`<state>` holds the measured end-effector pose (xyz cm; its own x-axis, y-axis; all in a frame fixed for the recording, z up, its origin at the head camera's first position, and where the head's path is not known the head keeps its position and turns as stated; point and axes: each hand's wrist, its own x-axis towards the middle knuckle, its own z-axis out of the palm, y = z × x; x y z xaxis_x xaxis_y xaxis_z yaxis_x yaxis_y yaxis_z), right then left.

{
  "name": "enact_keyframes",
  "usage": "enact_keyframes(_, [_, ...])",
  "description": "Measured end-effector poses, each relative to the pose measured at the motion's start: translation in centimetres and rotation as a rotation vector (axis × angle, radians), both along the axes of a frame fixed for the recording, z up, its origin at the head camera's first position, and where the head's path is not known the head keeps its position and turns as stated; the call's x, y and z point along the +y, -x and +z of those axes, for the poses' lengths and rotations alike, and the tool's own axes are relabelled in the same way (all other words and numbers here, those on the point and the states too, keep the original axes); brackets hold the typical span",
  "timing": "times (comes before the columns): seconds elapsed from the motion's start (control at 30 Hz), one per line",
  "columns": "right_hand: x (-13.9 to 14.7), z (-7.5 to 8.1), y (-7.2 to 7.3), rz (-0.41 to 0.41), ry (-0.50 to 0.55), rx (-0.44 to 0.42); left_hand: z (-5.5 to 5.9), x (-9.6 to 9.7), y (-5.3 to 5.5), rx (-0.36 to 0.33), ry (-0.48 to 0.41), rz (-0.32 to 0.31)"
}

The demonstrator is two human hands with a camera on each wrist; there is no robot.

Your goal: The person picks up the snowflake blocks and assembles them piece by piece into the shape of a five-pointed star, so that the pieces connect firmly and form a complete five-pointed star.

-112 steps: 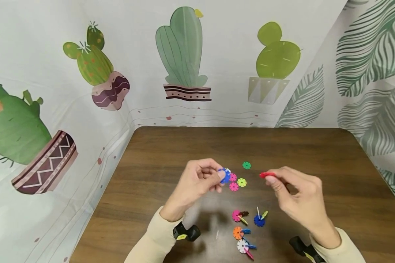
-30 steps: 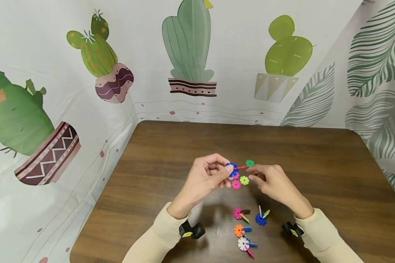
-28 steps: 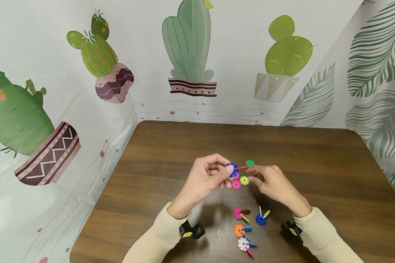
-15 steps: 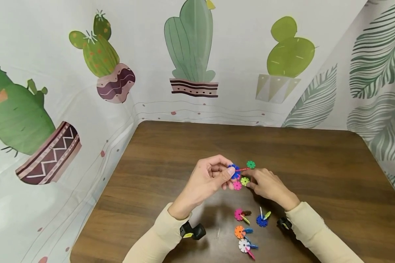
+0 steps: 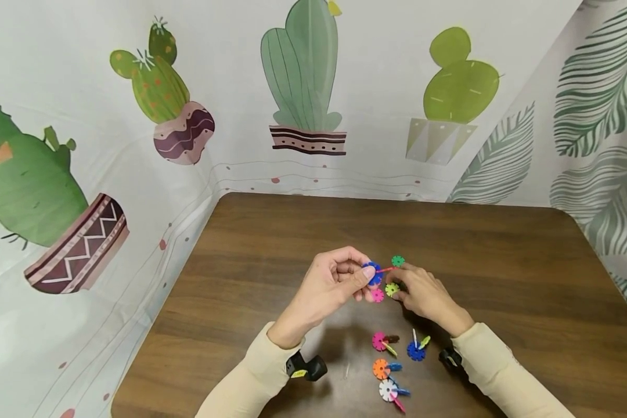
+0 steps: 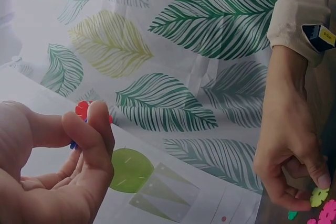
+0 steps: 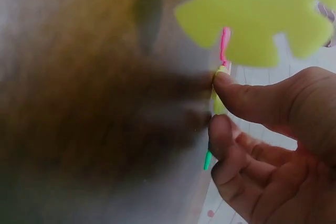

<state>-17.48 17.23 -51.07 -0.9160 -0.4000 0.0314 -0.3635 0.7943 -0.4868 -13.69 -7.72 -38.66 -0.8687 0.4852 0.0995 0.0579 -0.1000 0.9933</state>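
In the head view my left hand pinches a blue notched plastic disc between thumb and fingers, above the table. A red disc, seen edge-on, is joined to the blue one and sticks out to the right. My right hand is down at the table, its thumb and index finger on the edges of a yellow-green disc. The right wrist view shows that disc edge-on between the fingertips. A green disc lies just beyond these fingers, and a pink disc lies left of them.
Nearer on the wooden table stand small joined disc pieces: a pink one, a blue one, an orange one and a white one. A thin clear sliver lies left of them. A patterned cloth hangs behind.
The red disc has gone from my right hand onto the blue disc. My right hand has come left and down to the yellow-green disc, which has shifted slightly right.
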Motion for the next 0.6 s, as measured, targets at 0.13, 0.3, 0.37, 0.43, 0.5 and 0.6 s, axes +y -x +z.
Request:
enact_keyframes(0.13, [0.1,0.0,-0.1,0.011,0.034,0.036,0.1,0.0,0.0,-0.011,-0.034,0.004])
enact_keyframes(0.3, [0.2,0.1,-0.3,0.054,0.117,0.084,0.2,-0.2,0.0,-0.029,-0.092,0.018])
enact_keyframes(0.37, [0.3,0.1,-0.5,0.061,0.157,0.098,0.2,-0.2,0.0,-0.031,-0.104,0.015])
enact_keyframes(0.43, [0.4,0.2,-0.9,0.055,0.202,0.118,0.3,-0.3,-0.1,-0.031,-0.111,0.008])
enact_keyframes(0.5, [0.5,0.6,-1.5,0.033,0.253,0.134,0.3,-0.3,-0.1,-0.038,-0.110,0.006])
enact_keyframes(0.6, [0.5,1.9,-2.3,-0.014,0.327,0.163,0.3,-0.4,-0.1,-0.053,-0.101,0.018])
